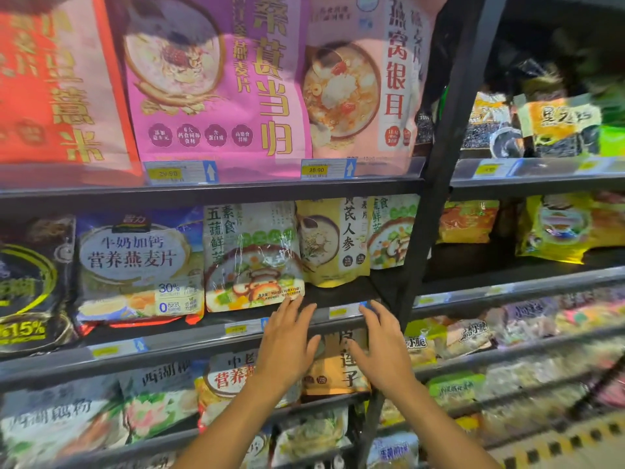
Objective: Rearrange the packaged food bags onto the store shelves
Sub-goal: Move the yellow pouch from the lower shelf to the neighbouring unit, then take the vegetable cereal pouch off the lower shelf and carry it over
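Two hands: left hand [287,346], right hand [384,353], empty, fingers spread, apart, lower centre | left fingertips [292,301] beside glossy white-green plastic food bag [253,258], frame centre | three large bags along top: orange-red bag [50,79], magenta bag [209,96], pale pink bag [358,89]

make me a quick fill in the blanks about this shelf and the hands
The left hand and the right hand are both open and hold ____.
The yellow bag stands to the ____ of the front mushroom-bowl bag.
The price tag below the pale pink bag reads ____.
Missing words: nothing; right; 28.90
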`<control>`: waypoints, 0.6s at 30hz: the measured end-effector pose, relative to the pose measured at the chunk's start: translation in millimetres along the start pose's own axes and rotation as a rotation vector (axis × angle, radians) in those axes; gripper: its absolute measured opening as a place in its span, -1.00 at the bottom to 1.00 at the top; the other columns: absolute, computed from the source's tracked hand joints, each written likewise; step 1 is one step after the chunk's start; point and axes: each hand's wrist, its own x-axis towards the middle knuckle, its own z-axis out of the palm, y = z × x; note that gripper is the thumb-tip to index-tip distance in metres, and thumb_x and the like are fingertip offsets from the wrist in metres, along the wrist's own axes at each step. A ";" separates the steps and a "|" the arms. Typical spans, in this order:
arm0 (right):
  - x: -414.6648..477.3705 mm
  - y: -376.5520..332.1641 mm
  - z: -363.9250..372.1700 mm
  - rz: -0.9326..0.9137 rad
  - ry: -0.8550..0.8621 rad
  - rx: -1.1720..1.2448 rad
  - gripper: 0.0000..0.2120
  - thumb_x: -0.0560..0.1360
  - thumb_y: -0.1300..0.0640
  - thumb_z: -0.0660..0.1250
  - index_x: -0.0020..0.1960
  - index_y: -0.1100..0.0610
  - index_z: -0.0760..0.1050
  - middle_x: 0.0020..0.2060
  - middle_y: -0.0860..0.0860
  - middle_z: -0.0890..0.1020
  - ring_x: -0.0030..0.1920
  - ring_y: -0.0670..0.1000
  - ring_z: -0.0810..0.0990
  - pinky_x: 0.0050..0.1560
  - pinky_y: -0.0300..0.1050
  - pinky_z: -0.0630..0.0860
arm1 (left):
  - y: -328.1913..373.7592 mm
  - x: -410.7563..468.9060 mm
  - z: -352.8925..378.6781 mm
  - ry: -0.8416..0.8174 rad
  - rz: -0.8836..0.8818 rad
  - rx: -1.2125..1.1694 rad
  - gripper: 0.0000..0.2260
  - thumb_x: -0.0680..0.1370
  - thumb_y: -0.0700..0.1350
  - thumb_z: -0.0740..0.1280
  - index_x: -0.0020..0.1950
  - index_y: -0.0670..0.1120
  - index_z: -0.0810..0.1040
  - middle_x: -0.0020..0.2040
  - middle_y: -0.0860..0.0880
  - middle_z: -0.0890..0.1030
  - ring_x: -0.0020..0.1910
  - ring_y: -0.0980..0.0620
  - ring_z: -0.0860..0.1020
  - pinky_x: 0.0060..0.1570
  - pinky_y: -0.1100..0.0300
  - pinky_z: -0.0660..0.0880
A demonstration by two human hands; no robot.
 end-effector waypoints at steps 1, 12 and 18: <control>-5.5 4.1 -5.0 -0.008 0.012 -0.006 -0.32 0.56 -0.17 0.38 0.59 0.00 0.26 0.60 0.00 0.22 0.61 0.06 0.15 0.55 0.05 0.31 | 4.3 -3.1 -0.5 0.006 0.008 0.016 -0.41 0.68 0.17 0.20 0.67 0.08 0.12 0.70 0.00 0.03 0.69 -0.05 -0.08 0.64 -0.08 0.04; -43.8 114.7 -89.3 -0.041 0.124 -0.060 -0.38 0.54 -0.16 0.39 0.53 -0.01 0.34 0.55 -0.01 0.27 0.57 0.06 0.22 0.51 0.12 0.35 | 117.1 -2.7 23.5 0.046 0.091 0.022 -0.41 0.69 0.20 0.16 0.68 0.06 0.12 0.71 0.01 -0.02 0.69 -0.04 -0.12 0.63 -0.04 -0.02; -43.2 190.8 -139.5 -0.046 0.135 -0.041 -0.37 0.52 -0.11 0.45 0.52 0.02 0.38 0.55 0.02 0.31 0.56 0.08 0.26 0.50 0.11 0.36 | 207.1 0.8 44.2 0.060 0.034 -0.033 -0.37 0.67 0.21 0.19 0.68 0.08 0.07 0.70 0.05 0.02 0.69 0.01 -0.06 0.60 0.00 0.10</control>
